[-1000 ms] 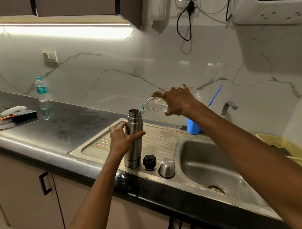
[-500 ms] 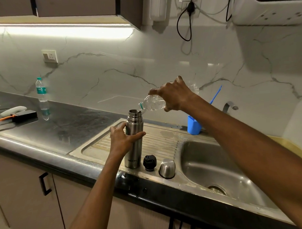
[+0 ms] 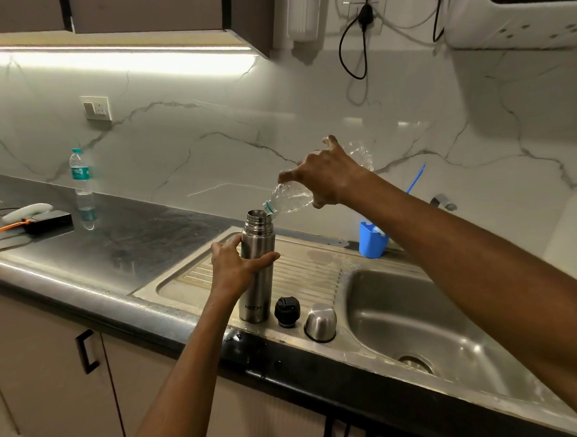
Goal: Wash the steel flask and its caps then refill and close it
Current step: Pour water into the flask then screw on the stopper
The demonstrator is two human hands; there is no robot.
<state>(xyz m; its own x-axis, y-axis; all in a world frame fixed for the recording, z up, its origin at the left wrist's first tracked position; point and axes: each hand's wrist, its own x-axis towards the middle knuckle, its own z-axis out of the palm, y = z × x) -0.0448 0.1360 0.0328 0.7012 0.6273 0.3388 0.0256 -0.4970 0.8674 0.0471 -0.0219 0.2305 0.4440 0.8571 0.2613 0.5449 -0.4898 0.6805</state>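
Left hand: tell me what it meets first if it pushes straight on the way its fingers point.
The left hand already grips the steel flask, so that comes first. Beyond it, probably the marble wall, though depth is unclear.

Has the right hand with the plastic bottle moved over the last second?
Yes. The right hand rose, tipping the plastic bottle steeper at the flask mouth.

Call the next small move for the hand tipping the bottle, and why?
Probably hold the tilt: the right hand has the plastic bottle mouth at the open steel flask, which the left hand steadies; both caps sit aside.
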